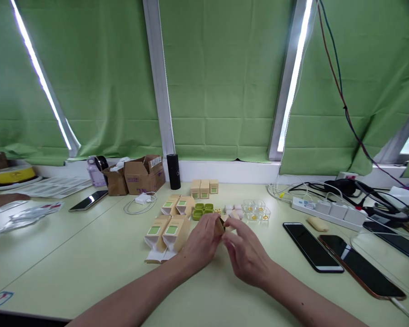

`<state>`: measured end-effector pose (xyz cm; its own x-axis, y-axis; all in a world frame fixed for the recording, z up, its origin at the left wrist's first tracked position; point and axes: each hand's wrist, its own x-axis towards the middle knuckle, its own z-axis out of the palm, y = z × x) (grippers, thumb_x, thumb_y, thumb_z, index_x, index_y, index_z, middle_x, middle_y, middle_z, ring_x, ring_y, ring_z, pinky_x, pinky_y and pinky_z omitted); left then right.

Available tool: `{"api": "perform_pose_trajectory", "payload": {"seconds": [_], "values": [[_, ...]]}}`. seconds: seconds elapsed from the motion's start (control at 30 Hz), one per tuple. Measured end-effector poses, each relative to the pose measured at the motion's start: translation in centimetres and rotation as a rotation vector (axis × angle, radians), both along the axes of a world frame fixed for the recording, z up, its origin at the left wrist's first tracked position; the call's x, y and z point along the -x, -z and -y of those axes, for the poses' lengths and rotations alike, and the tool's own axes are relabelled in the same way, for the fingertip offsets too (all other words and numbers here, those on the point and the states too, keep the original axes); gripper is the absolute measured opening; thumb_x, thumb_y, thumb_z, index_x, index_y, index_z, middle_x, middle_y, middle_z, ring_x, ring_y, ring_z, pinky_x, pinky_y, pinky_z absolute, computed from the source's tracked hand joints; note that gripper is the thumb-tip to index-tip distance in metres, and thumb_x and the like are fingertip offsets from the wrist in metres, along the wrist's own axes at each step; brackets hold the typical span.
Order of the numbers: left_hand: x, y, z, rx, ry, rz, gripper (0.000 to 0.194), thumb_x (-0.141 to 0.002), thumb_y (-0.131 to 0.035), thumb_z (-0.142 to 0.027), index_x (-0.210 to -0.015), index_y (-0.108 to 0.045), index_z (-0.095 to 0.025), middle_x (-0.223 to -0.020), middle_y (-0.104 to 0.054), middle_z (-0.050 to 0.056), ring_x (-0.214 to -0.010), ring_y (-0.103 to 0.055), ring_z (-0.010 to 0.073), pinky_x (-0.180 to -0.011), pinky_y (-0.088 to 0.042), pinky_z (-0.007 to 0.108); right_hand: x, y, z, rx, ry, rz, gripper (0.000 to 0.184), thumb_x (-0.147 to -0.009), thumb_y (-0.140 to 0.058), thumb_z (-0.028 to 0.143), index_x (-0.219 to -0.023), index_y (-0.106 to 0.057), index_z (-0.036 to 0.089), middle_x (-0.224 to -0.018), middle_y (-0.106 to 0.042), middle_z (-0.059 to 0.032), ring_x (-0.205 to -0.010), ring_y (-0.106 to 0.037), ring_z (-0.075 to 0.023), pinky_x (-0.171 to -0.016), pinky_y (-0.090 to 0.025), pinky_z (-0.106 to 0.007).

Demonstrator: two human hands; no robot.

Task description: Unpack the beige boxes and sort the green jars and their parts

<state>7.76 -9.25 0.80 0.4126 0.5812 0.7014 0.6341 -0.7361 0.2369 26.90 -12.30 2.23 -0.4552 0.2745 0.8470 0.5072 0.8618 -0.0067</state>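
Observation:
My left hand (202, 240) is wrapped round a small brown cardboard box (220, 225), mostly hidden by the fingers. At its right side, the thumb and forefinger of my right hand (247, 250) grip the box's edge, the other fingers loosely curled. Left of my hands stand several kraft boxes (175, 229) with green labels, the near ones with open white flaps. Just beyond my hands are green square cups (198, 213), small pale lilac pieces (237, 209) and clear cups (254, 209) with gold-coloured bits inside. Three closed kraft boxes (204, 188) stand farther back.
Phones (313, 247) and a white power strip (327, 213) with tangled cables lie at the right. A black cylinder (173, 171), an open carton (145, 175) and a white charger (143, 198) are at the back left. Another person's hand (7, 200) shows at the far left.

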Motion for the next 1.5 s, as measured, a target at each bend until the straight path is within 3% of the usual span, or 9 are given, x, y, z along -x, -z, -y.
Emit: {"api": "perform_pose_trajectory", "payload": {"seconds": [0.13, 0.3, 0.6, 0.77, 0.97, 1.1, 1.3, 1.5], "values": [[-0.1, -0.5, 0.2, 0.037, 0.047, -0.001, 0.045, -0.085, -0.051, -0.003, -0.125, -0.05, -0.025, -0.118, -0.061, 0.011, -0.112, -0.061, 0.0282, -0.094, -0.058, 0.048, 0.6, 0.3, -0.2, 0.013, 0.029, 0.069, 0.03, -0.095, -0.042, 0.005, -0.118, -0.05, 0.023, -0.117, -0.058, -0.0129, -0.104, -0.06, -0.0258, -0.082, -0.057, -0.042], [-0.1, -0.7, 0.5, 0.101, 0.034, -0.03, 0.048, -0.084, -0.055, -0.001, -0.125, -0.05, -0.026, -0.125, -0.057, 0.011, -0.118, -0.059, 0.0276, -0.098, -0.058, 0.047, -1.0, 0.2, -2.2, 0.149, 0.097, -0.106, 0.027, -0.1, -0.036, 0.009, -0.12, -0.047, 0.022, -0.111, -0.059, -0.0124, -0.104, -0.061, -0.0253, -0.083, -0.056, -0.041], [0.1, -0.2, 0.2, 0.107, 0.019, -0.025, 0.067, -0.088, -0.06, -0.007, -0.149, -0.039, -0.026, -0.135, -0.058, 0.014, -0.129, -0.057, 0.0311, -0.106, -0.053, 0.055, -2.1, 1.7, -3.7, 0.435, 0.215, -0.16, 0.024, -0.101, -0.034, 0.014, -0.12, -0.047, 0.022, -0.105, -0.067, -0.0097, -0.089, -0.065, -0.0234, -0.076, -0.055, -0.039], [0.3, 0.0, 0.0, 0.188, 0.023, -0.001, 0.07, -0.092, -0.059, -0.013, -0.155, -0.032, -0.025, -0.143, -0.053, 0.016, -0.135, -0.052, 0.0317, -0.112, -0.047, 0.056, -1.6, 1.6, -3.5, 0.456, 0.21, -0.164, 0.022, -0.102, -0.037, 0.016, -0.117, -0.05, 0.024, -0.109, -0.07, -0.0095, -0.097, -0.067, -0.025, -0.083, -0.055, -0.042], [0.4, 0.1, -0.2, 0.263, 0.023, 0.038, 0.071, -0.092, -0.06, -0.015, -0.157, -0.031, -0.025, -0.145, -0.052, 0.016, -0.138, -0.049, 0.0318, -0.115, -0.044, 0.056, -1.8, 1.6, -3.6, 0.5, 0.213, -0.199, 0.022, -0.1, -0.039, 0.017, -0.117, -0.051, 0.024, -0.098, -0.068, -0.0072, -0.086, -0.065, -0.0234, -0.075, -0.054, -0.037], [0.4, 0.3, -0.3, 0.285, 0.03, 0.069, 0.07, -0.094, -0.059, -0.017, -0.157, -0.031, -0.026, -0.145, -0.051, 0.015, -0.139, -0.048, 0.0309, -0.116, -0.043, 0.054, -1.8, 1.7, -3.5, 0.465, 0.19, -0.104, 0.025, -0.095, -0.047, 0.011, -0.115, -0.052, 0.024, -0.092, -0.067, -0.0055, -0.091, -0.063, -0.0256, -0.078, -0.053, -0.039], [0.5, 0.2, -0.3, 0.338, 0.017, 0.093, 0.069, -0.094, -0.059, -0.017, -0.157, -0.032, -0.026, -0.147, -0.05, 0.014, -0.141, -0.047, 0.0308, -0.118, -0.041, 0.055, -1.9, 1.7, -3.4, 0.415, 0.128, -0.005, 0.029, -0.088, -0.054, 0.006, -0.111, -0.051, 0.024, -0.099, -0.066, -0.0071, -0.099, -0.059, -0.0281, -0.084, -0.052, -0.044], [0.5, 0.3, -0.4, 0.351, 0.022, 0.117, 0.069, -0.092, -0.06, -0.016, -0.156, -0.034, -0.026, -0.147, -0.051, 0.014, -0.14, -0.048, 0.0315, -0.117, -0.042, 0.055, -1.6, 2.1, -3.5, 0.395, 0.153, -0.001, 0.031, -0.087, -0.057, 0.005, -0.111, -0.051, 0.024, -0.103, -0.063, -0.008, -0.098, -0.056, -0.0288, -0.084, -0.051, -0.046]]}}
